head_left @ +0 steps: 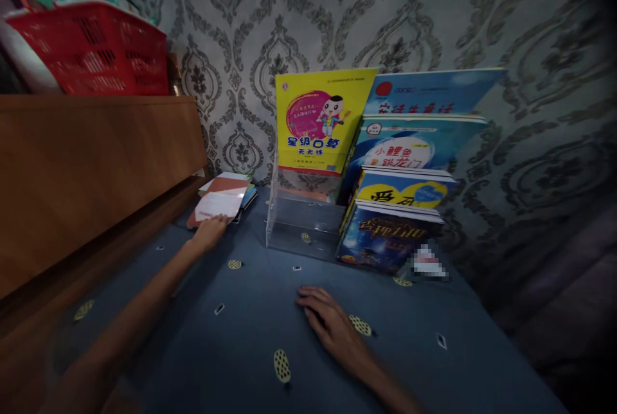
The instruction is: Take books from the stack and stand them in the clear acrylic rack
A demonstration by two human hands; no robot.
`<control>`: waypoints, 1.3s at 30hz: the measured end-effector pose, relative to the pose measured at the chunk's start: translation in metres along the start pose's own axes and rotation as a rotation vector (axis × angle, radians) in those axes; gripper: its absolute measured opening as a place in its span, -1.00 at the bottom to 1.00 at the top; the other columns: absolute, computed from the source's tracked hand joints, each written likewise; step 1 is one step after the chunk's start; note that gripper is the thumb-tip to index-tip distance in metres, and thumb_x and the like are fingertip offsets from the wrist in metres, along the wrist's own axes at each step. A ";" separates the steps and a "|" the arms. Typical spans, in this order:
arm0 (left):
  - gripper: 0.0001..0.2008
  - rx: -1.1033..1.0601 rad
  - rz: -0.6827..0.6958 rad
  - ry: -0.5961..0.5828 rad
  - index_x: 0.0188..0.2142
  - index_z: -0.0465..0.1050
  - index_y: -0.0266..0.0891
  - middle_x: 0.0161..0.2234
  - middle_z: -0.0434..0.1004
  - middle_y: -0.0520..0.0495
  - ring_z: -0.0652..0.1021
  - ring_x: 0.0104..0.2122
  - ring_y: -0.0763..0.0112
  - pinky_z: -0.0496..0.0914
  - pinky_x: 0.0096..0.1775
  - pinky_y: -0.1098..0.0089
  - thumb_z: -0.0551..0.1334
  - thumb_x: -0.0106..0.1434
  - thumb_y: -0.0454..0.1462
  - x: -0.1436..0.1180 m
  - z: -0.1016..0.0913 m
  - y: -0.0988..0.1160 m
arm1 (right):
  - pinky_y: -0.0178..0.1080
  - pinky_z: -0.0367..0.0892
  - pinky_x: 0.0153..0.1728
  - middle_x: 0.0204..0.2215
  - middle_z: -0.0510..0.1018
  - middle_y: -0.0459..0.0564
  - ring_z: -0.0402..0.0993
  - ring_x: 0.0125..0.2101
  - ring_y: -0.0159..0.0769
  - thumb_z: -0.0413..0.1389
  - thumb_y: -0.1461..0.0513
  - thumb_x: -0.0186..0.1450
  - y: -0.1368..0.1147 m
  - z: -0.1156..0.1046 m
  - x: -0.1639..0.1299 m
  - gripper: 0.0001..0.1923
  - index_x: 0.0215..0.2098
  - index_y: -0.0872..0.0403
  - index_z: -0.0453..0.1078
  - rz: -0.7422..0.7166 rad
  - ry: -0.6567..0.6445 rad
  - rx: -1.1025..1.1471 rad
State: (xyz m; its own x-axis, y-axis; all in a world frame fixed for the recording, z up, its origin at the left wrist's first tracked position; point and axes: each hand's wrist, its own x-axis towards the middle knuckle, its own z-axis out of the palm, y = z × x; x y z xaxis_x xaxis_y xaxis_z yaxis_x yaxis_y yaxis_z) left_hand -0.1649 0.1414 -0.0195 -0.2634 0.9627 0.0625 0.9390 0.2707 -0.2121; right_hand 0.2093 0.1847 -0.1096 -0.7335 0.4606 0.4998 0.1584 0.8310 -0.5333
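Blue pineapple-print cloth [250, 314] below; I've got left arm stretched far forward, left hand [209, 232] at near edge of white-and-brown-topped book stack [224, 194], fingers part-curled; gripping or merely touching, can't tell. My right hand [330, 324] palm-down over cloth, fingers loosely extended, holding nothing. Clear acrylic rack [270, 215]: yellow workbook [354, 96] reads 星级口算 天天练; teal softcover book [441, 144], 小鲤鱼跳龙门.

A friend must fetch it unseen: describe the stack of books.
Find the wooden cabinet bearing a red basket. On the blue cloth beside it lies the stack; unlike the books standing in the clear rack, it lies flat, brown and white on top.
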 end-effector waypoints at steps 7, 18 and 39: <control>-0.57 -0.007 0.083 -0.129 0.12 0.41 -0.37 0.06 0.53 -0.40 0.57 0.06 0.05 0.43 0.03 0.14 -0.04 0.34 -0.49 -0.087 0.001 0.032 | 0.14 0.45 0.09 0.01 0.60 0.14 0.51 0.09 -0.08 0.01 0.24 0.43 0.002 0.003 0.001 -0.76 -0.07 0.01 0.52 -0.016 -0.002 0.024; -0.47 -0.131 0.277 -0.266 0.21 0.36 -0.28 0.19 0.44 -0.33 0.50 0.16 0.09 0.41 0.11 0.16 -0.01 0.29 -0.50 -0.181 -0.021 0.066 | 0.13 0.40 0.11 0.00 0.60 0.13 0.50 0.08 -0.11 0.00 0.26 0.41 -0.007 -0.002 0.006 -0.73 -0.07 0.03 0.53 0.024 -0.073 0.056; -0.39 -0.276 0.596 -0.226 0.37 0.07 -0.15 0.41 0.06 -0.26 0.11 0.40 0.12 0.11 0.33 0.05 0.17 0.40 -0.11 -0.160 -0.017 0.104 | 0.00 0.41 0.05 -0.08 0.63 0.05 0.53 -0.03 -0.16 -0.02 0.29 0.36 0.009 -0.017 -0.008 -0.66 0.00 0.02 0.51 0.225 0.097 0.050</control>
State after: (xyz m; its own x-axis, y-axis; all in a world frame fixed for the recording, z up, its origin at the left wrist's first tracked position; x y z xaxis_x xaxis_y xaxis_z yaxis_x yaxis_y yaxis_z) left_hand -0.0211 0.0159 -0.0349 0.3033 0.9320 -0.1985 0.9518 -0.2862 0.1104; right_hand 0.2283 0.1938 -0.1066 -0.6159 0.6622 0.4268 0.2761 0.6888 -0.6703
